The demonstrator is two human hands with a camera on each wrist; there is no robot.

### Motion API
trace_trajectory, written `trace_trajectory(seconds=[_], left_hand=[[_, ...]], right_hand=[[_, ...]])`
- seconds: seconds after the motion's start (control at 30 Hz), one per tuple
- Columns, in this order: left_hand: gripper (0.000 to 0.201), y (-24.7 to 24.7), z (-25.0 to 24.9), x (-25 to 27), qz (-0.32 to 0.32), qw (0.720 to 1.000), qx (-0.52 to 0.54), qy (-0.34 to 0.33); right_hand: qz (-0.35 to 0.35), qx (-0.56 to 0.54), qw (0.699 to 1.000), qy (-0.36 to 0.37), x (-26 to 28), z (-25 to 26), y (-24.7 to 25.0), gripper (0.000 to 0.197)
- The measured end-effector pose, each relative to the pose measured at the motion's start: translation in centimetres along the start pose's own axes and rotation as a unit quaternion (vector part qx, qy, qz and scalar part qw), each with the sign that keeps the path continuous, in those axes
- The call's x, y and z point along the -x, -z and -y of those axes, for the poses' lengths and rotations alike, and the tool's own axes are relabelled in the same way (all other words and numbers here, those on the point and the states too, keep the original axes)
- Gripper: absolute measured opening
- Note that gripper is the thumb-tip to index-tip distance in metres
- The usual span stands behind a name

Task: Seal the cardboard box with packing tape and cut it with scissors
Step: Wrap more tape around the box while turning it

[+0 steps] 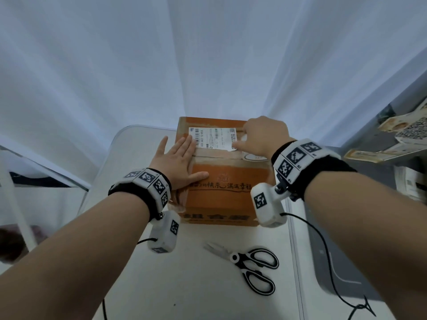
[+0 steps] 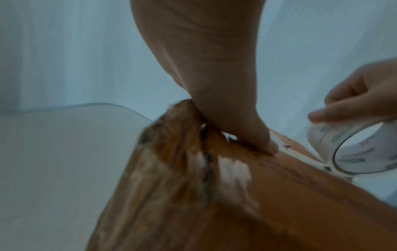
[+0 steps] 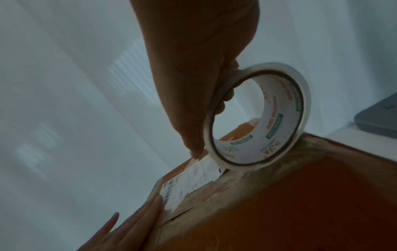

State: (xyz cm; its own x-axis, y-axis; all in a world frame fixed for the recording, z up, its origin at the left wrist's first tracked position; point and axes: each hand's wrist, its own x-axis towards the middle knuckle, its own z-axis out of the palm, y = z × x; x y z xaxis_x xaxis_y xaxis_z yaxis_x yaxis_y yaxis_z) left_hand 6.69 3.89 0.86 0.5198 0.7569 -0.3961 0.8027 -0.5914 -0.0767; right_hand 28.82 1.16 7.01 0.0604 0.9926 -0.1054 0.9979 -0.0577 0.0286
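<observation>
An orange cardboard box (image 1: 221, 192) with a white shipping label (image 1: 212, 137) stands on the white table (image 1: 184, 285). My left hand (image 1: 179, 161) lies flat on the box's left top, fingers straight across the centre seam. My right hand (image 1: 260, 137) grips a roll of clear packing tape (image 3: 257, 117) standing on edge on the box top near its right side; the thumb (image 3: 193, 144) touches the label's edge. The roll (image 2: 352, 149) also shows in the left wrist view. Black-and-white scissors (image 1: 249, 264) lie on the table in front of the box, apart from both hands.
White curtains (image 1: 208, 54) hang close behind the table. A grey device (image 1: 339, 262) sits on the surface to the right. Stacked printed cartons (image 1: 402, 135) stand at the far right. A glass-topped side table (image 1: 34, 167) stands to the left.
</observation>
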Motion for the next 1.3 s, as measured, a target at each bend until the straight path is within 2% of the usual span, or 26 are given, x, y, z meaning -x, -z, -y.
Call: trace_trajectory(seconds=[0.13,0.27,0.33,0.47,0.53,0.6,0.67,0.77,0.87,1.0,1.13,1.23,1.3], left_hand=[[0.091,1.2,-1.7,-0.1,0.000,1.000,-0.022,-0.008],[0.085,0.7,-4.4,-0.3,0.013,0.998,0.047,-0.038],[0.086,0.1,-4.5,-0.5,0.011,0.998,0.059,-0.034],[0.087,-0.4,-3.6,-0.2,0.010,0.997,0.054,-0.046],[0.087,-0.5,-3.4,-0.1,0.008,0.997,0.053,-0.053],[0.087,-0.4,-2.8,-0.1,0.012,0.997,0.053,-0.059],[0.088,-0.5,-2.1,0.0,0.012,0.997,0.046,-0.064],[0.088,-0.7,-1.4,0.1,0.010,0.997,0.036,-0.066],[0.089,-0.6,-1.6,0.1,0.009,0.997,0.037,-0.067],[0.084,-0.3,-2.1,0.3,0.004,0.998,0.035,-0.050],[0.077,0.3,-5.1,0.0,0.018,0.999,0.031,-0.009],[0.082,1.1,-7.1,-0.4,0.034,0.998,0.042,0.021],[0.088,1.3,-8.4,-0.7,0.014,0.999,0.028,-0.007]], right_hand=[[-0.018,0.006,1.000,-0.015,0.2,0.0,-0.8,0.028],[-0.018,0.017,1.000,-0.005,0.1,1.1,-0.9,0.016],[-0.015,0.001,1.000,-0.014,0.2,1.5,-0.7,0.021],[-0.008,-0.156,0.984,-0.079,0.6,-0.2,0.1,0.036],[-0.012,-0.244,0.966,-0.082,0.9,-1.1,-0.1,0.036],[-0.004,-0.269,0.960,-0.077,1.3,-1.4,-0.2,0.036],[0.005,-0.220,0.973,-0.071,1.6,-1.7,0.0,0.038],[-0.002,-0.086,0.994,-0.066,2.3,-1.8,0.3,0.047],[-0.021,-0.054,0.996,-0.074,2.8,-1.9,-0.1,0.048],[-0.032,-0.151,0.984,-0.090,3.3,-4.0,-0.4,0.055],[-0.039,-0.292,0.949,-0.110,4.5,-4.5,-1.5,0.046],[-0.061,-0.307,0.944,-0.107,4.1,-3.7,-2.1,0.045],[-0.062,-0.304,0.944,-0.115,3.5,-3.6,-2.0,0.052]])
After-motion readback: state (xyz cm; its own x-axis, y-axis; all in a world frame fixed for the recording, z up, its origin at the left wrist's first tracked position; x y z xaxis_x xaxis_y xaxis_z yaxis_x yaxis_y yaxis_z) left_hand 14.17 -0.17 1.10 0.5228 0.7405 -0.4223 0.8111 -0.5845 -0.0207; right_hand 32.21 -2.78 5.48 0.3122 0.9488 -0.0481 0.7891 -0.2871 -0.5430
